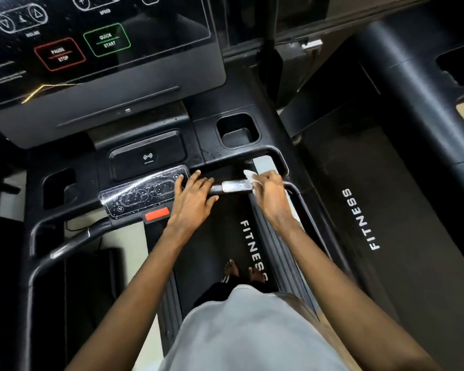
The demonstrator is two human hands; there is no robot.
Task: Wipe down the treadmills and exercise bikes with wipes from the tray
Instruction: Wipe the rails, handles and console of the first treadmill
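Observation:
I stand barefoot on a black treadmill (220,253) whose belt reads FITNESS. My right hand (269,190) is shut on a white wipe (248,174) and presses it against the right end of the silver pulse-grip handlebar (236,186). My left hand (194,195) rests flat with fingers spread on the left end of that bar, beside the small control panel (142,195), which is wet with droplets. The wipe is mostly hidden under my fingers.
The large console screen (97,44) with PAUSE STOP and QUICK START buttons rises in front. A cup holder (237,131) sits right of the wireless charging pad (148,156). A red stop key (157,214) lies below the panel. A second treadmill (373,210) stands to the right.

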